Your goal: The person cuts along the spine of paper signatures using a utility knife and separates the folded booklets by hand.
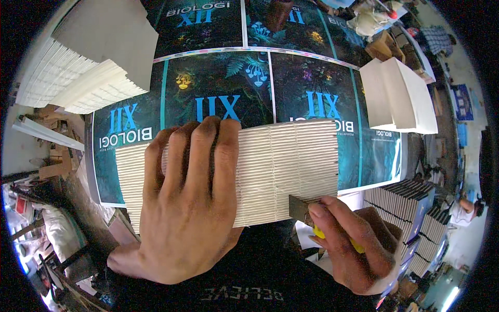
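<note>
A long row of cream paper book blocks [291, 156], their ridged spines facing up, stretches across in front of me. My left hand [189, 208] lies over its left half, fingers bent down over the far side, thumb out at the lower left. In my right hand [364, 247] is a flat grey blade with a yellow handle [300, 209], mostly covered by the fingers. The blade's end touches or nearly touches the spines near the row's lower right corner. Under the row's far side lie dark printed cover sheets [218, 78] with blue lettering.
Tall paper stacks stand at the far left [109, 41] and far right [400, 96] of the sheets. Piles of bound blocks [392, 208] rise at the lower right. White sacking [62, 234] sits at the lower left. Another person [462, 214] is at the right edge.
</note>
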The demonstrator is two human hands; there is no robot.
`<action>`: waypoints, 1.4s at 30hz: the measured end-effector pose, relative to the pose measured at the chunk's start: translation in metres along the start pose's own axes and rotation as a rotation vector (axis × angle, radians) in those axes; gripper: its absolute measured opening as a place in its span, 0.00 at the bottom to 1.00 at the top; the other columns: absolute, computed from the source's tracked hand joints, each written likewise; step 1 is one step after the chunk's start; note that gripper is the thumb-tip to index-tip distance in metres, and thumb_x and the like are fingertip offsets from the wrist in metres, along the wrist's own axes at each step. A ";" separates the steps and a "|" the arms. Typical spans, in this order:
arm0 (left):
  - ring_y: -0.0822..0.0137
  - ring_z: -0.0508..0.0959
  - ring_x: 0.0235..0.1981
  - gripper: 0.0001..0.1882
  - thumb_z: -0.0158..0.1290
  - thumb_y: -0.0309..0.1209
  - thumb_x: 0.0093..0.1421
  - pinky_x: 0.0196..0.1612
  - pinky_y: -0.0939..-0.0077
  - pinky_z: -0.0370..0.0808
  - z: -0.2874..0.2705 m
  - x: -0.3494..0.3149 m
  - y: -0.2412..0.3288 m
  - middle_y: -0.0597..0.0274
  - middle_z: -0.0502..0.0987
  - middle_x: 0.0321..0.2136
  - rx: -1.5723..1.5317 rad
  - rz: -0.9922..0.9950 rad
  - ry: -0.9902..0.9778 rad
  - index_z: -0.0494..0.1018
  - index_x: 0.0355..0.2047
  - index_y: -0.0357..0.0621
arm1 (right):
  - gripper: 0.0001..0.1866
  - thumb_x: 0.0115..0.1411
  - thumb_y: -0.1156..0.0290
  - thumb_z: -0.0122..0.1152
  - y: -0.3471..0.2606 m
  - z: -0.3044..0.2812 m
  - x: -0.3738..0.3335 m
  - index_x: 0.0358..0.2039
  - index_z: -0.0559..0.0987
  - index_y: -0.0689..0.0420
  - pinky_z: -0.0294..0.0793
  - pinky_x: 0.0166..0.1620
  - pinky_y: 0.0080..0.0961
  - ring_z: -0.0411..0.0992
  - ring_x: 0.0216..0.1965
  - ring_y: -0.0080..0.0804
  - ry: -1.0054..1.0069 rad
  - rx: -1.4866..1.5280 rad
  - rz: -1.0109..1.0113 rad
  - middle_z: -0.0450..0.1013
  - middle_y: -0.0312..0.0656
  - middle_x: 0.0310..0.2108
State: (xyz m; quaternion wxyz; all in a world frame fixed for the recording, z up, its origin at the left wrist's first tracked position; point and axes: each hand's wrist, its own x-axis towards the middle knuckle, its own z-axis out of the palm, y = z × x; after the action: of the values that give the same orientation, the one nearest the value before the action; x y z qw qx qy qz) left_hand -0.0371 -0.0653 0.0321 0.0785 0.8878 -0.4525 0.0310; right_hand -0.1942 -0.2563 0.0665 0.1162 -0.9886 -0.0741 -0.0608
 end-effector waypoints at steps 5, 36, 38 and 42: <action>0.38 0.69 0.57 0.53 0.69 0.41 0.38 0.64 0.45 0.63 0.003 0.003 0.002 0.41 0.68 0.56 -0.028 0.000 0.018 0.61 0.64 0.34 | 0.18 0.58 0.73 0.65 0.010 0.004 0.003 0.50 0.86 0.57 0.72 0.24 0.17 0.74 0.24 0.21 0.044 -0.258 -0.196 0.80 0.48 0.52; 0.41 0.70 0.56 0.48 0.66 0.41 0.45 0.63 0.45 0.64 0.004 -0.001 0.002 0.43 0.69 0.55 0.022 -0.022 -0.001 0.61 0.64 0.34 | 0.26 0.52 0.72 0.71 0.011 -0.004 0.025 0.54 0.84 0.56 0.80 0.30 0.24 0.78 0.30 0.27 0.009 -0.027 -0.031 0.77 0.41 0.55; 0.41 0.70 0.56 0.48 0.65 0.42 0.45 0.63 0.45 0.64 0.002 -0.001 0.002 0.43 0.69 0.55 0.023 -0.021 -0.006 0.61 0.64 0.35 | 0.27 0.51 0.75 0.72 0.008 -0.017 0.029 0.55 0.80 0.63 0.82 0.36 0.25 0.80 0.38 0.33 -0.087 -0.013 -0.038 0.76 0.48 0.54; 0.40 0.70 0.56 0.48 0.65 0.43 0.45 0.64 0.45 0.64 0.007 0.000 0.003 0.43 0.69 0.55 0.032 -0.009 0.006 0.61 0.64 0.34 | 0.29 0.52 0.77 0.72 0.009 -0.020 0.032 0.55 0.77 0.70 0.85 0.42 0.26 0.81 0.45 0.39 -0.163 -0.037 -0.069 0.76 0.55 0.52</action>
State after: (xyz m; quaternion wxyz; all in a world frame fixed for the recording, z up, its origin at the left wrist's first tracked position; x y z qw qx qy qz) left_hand -0.0392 -0.0682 0.0255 0.0657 0.8909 -0.4476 0.0407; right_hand -0.1639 -0.2653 0.0881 0.0893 -0.9891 -0.1162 0.0143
